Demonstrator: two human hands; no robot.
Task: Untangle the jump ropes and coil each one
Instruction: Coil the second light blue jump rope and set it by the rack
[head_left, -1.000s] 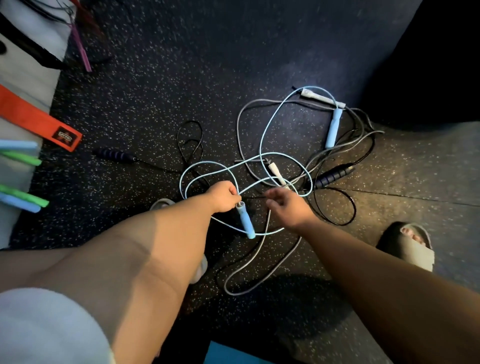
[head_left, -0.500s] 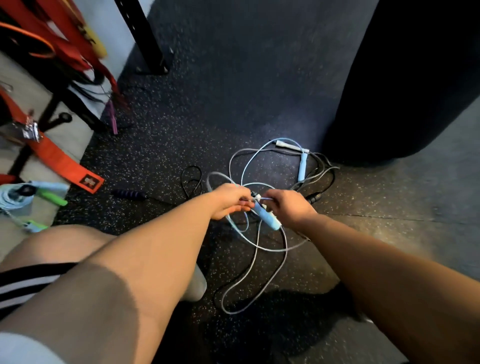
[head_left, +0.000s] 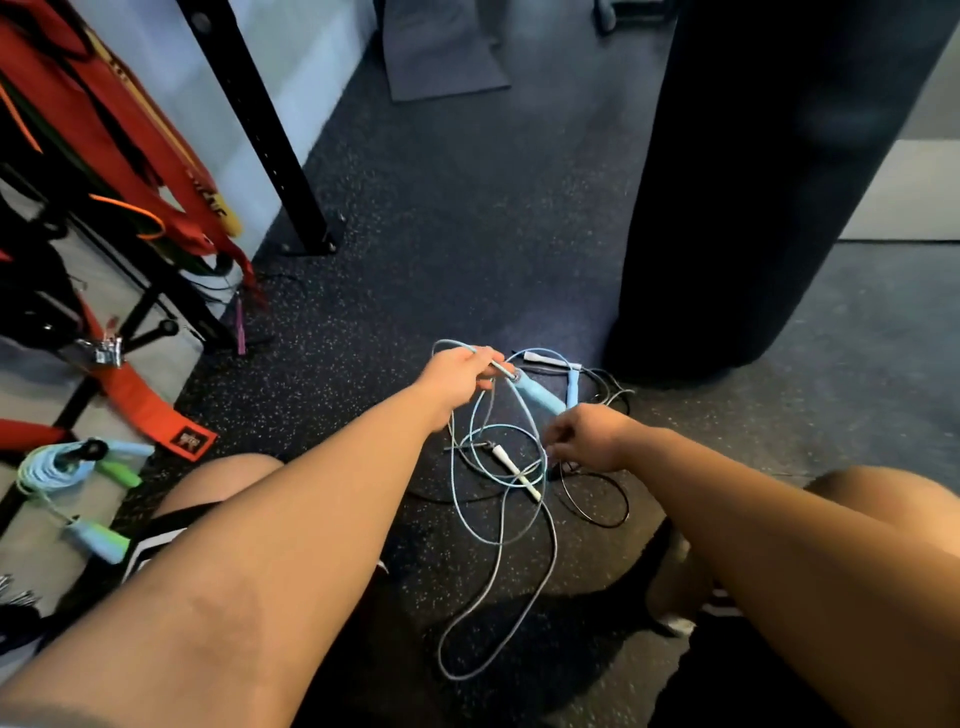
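Fingers (head_left: 485, 368) of left hand (head_left: 457, 376) pinching pale-blue rope (head_left: 445, 343), handle (head_left: 540, 397) dangling, cords tangled

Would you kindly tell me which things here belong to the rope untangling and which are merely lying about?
Job: light blue rope, gripped by the left hand; right hand; white handle; black rope; grey rope; coiled green-handled rope, already done.
Lying about: punching bag; orange strap; black post; grey mat.

Left grip (head_left: 460, 376) pinches the metal neck of the blue handle (head_left: 540, 397); light-blue rope (head_left: 470, 522) hangs below it. Right grip (head_left: 587, 439) just under the handle's far end, fingers curled into tangle, hold unclear. White handle (head_left: 511, 465) below, between grips
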